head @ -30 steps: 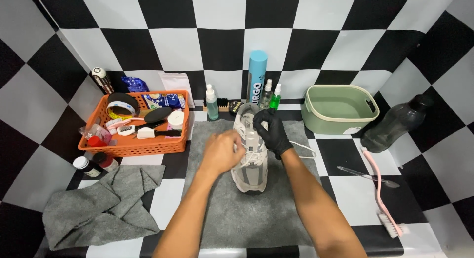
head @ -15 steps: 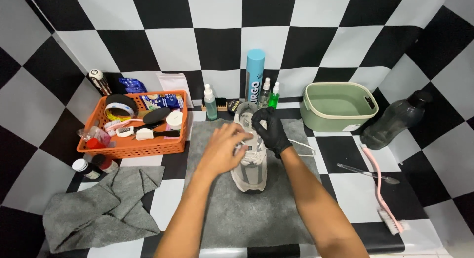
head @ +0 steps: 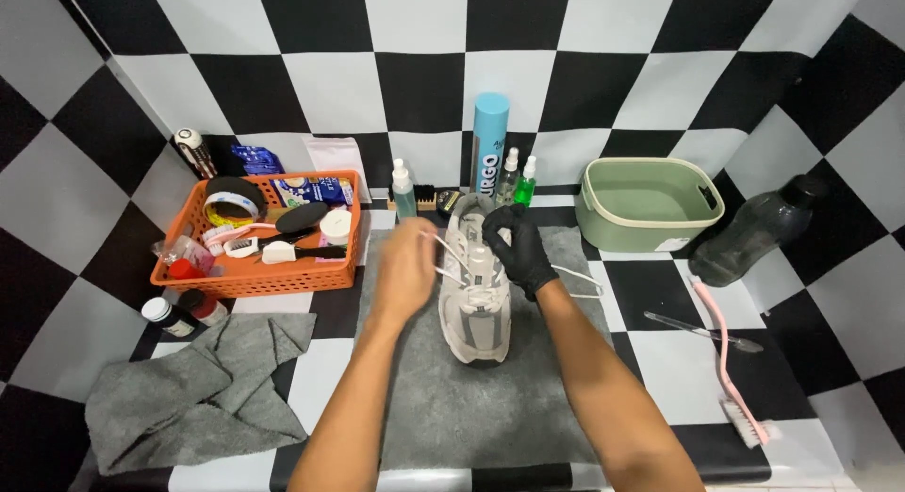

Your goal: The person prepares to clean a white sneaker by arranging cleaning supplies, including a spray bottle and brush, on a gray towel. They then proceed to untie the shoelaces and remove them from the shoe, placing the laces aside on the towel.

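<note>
A pale grey sneaker (head: 479, 308) stands upright on a grey mat (head: 490, 398), toe toward me. My bare left hand (head: 405, 270) pinches a white shoelace (head: 451, 254) and pulls it out to the left of the shoe's upper eyelets. My right hand (head: 518, 252), in a black glove, grips the shoe near its tongue and collar. Another stretch of lace loops out to the right of the glove across the mat.
An orange basket (head: 253, 277) of brushes and tape sits at left, a crumpled grey cloth (head: 193, 393) in front of it. Spray bottles and a blue can (head: 489, 153) stand behind the shoe. A green tub (head: 649, 205), dark bottle (head: 749, 233) and pink brush (head: 728, 360) lie at right.
My left hand has moved left, away from the shoe, drawing the lace out with it. The gloved right hand stays at the top of the shoe.
</note>
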